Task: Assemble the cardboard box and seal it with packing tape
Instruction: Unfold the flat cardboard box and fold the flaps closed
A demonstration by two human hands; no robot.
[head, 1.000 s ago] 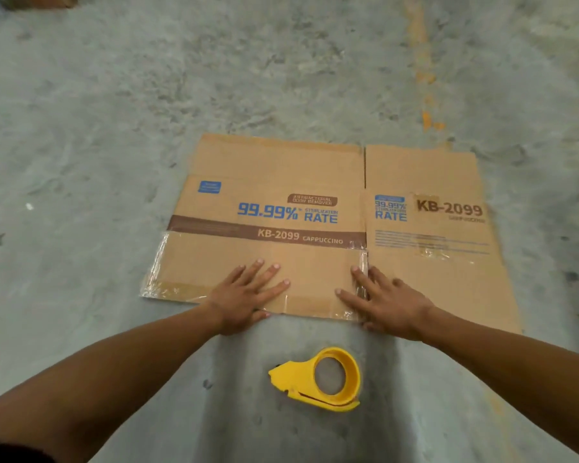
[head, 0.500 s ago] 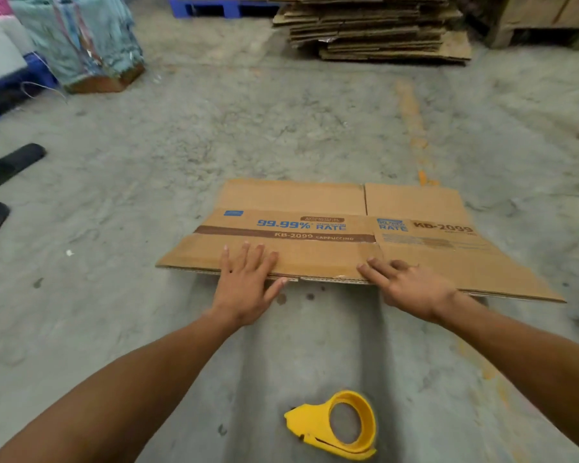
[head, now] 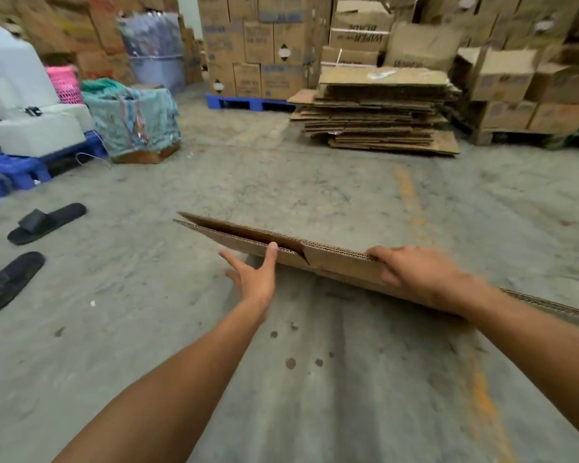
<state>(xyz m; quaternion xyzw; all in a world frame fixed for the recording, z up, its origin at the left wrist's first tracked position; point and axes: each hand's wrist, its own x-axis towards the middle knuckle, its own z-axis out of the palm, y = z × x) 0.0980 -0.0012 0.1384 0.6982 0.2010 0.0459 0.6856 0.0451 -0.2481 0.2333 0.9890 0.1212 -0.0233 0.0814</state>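
Note:
The flattened cardboard box (head: 335,260) is lifted off the concrete floor and seen nearly edge-on, its corrugated near edge facing me. My right hand (head: 418,275) grips that near edge, fingers curled over the top. My left hand (head: 256,274) sits at the edge near a flap slit, thumb up against the cardboard and fingers spread below it. The two layers gape slightly at the left end. The yellow tape dispenser is out of view.
A stack of flattened cardboard (head: 378,111) lies ahead on the floor. Stacked boxes on pallets (head: 258,45) line the back. Two black sandals (head: 46,222) lie at left, near a cloth-covered bundle (head: 134,121) and white containers (head: 30,105).
Both hands raised the box's near edge from flat on the floor to nearly edge-on. My view tilted up, and the tape dispenser dropped out of frame.

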